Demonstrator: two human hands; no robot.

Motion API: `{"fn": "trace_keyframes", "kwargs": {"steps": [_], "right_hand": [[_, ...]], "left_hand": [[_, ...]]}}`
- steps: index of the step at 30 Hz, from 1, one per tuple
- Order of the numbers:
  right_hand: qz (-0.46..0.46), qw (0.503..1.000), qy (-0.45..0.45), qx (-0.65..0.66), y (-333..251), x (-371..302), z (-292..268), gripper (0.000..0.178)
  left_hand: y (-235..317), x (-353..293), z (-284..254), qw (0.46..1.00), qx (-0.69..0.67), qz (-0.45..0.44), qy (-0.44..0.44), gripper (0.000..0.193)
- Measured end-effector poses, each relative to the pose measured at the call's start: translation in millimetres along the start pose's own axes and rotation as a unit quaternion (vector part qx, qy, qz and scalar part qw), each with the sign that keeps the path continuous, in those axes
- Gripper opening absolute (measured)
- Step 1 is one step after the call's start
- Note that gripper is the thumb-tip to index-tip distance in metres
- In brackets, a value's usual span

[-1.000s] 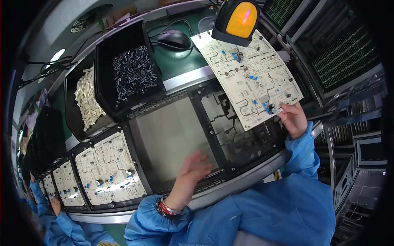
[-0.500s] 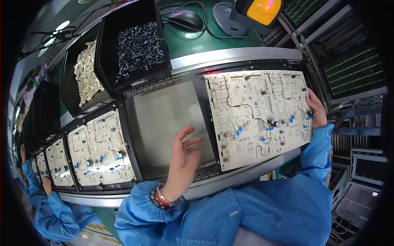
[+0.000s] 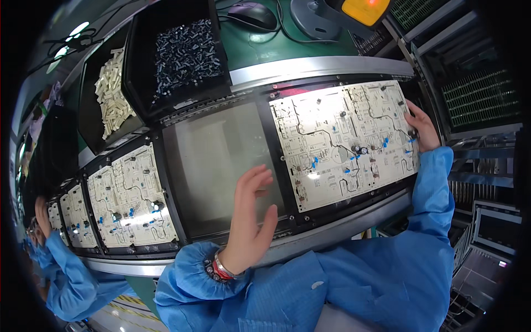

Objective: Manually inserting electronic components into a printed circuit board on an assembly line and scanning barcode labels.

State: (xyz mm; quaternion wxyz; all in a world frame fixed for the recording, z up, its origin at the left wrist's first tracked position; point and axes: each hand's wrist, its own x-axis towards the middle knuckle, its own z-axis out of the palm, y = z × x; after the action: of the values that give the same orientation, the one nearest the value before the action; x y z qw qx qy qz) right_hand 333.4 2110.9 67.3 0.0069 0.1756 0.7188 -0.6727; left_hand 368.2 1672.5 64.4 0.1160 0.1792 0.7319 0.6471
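Observation:
A large white circuit board (image 3: 326,124) with blue and black components lies over the black carrier frame at the right, slightly tilted against it. My right hand (image 3: 423,128) grips its right edge, with fingers over the rim and the thumb hidden. My left hand (image 3: 251,216) is held open with nothing in it, thumb apart from the curved fingers. It hovers above the near right part of a grey plate (image 3: 215,160) in the neighbouring frame section, left of the board.
Black bins of dark small parts (image 3: 188,58) and cream-coloured pieces (image 3: 113,97) stand beyond the line. More circuit boards (image 3: 130,199) sit in frames at left, near a co-worker's hand (image 3: 42,216). A metal rail (image 3: 321,66), mouse (image 3: 251,15) and orange-lit scanner (image 3: 365,10) are at the back.
The circuit board has moved away from me, its near edge now back from the front rail. My right hand moved with it. My left thumb has spread from the fingers; the co-worker's hand shifted.

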Motion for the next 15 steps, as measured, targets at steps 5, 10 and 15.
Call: {"fn": "trace_keyframes", "kwargs": {"steps": [5, 10, 15], "right_hand": [[0.014, 1.000, -0.019, 0.011, -0.3, 9.6, 2.0, 0.048], [-0.001, 1.000, 0.007, -0.023, 3.4, 7.2, 6.0, 0.048], [-0.044, 0.976, 0.034, -0.210, -4.6, 8.2, 9.6, 0.046]], "left_hand": [[5.1, 5.3, 1.2, 0.990, 0.115, 0.070, -0.039, 0.049], [4.2, 11.9, 10.0, 0.960, 0.213, 0.140, -0.118, 0.043], [2.0, 8.6, 22.6, 0.882, 0.405, 0.162, -0.178, 0.045]]}}
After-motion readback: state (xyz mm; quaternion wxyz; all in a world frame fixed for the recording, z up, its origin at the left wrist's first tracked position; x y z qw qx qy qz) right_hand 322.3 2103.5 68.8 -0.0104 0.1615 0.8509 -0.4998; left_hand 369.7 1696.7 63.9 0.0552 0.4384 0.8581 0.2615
